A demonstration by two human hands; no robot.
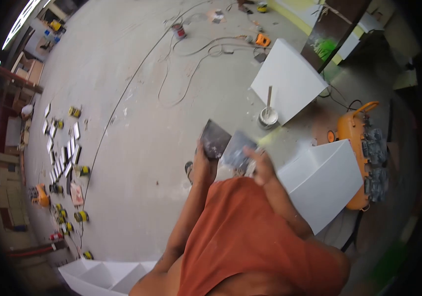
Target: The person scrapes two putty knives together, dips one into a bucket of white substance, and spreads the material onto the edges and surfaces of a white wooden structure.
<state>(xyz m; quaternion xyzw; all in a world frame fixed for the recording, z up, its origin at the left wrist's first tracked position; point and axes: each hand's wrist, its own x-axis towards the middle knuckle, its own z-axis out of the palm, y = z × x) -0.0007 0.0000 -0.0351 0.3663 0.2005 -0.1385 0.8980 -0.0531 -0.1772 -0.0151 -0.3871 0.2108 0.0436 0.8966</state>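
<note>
My left hand (204, 165) is closed round the lower left edge of a dark, square plate (216, 139) with pale smears. Just to its right, my right hand (262, 166) grips a greyish flat blade (238, 150), blurred by motion. The two flat pieces are side by side, close together at their edges. Beyond my right hand, an open can of white paste (268, 117) stands on the floor with a stick upright in it.
White panels (290, 81) stand ahead right, and a white box (322, 182) at my right, beside an orange compressor (354, 133). A black cable (122, 93) crosses the floor. Small cans and white strips (68, 153) lie left; a white compartment box (103, 276) is lower left.
</note>
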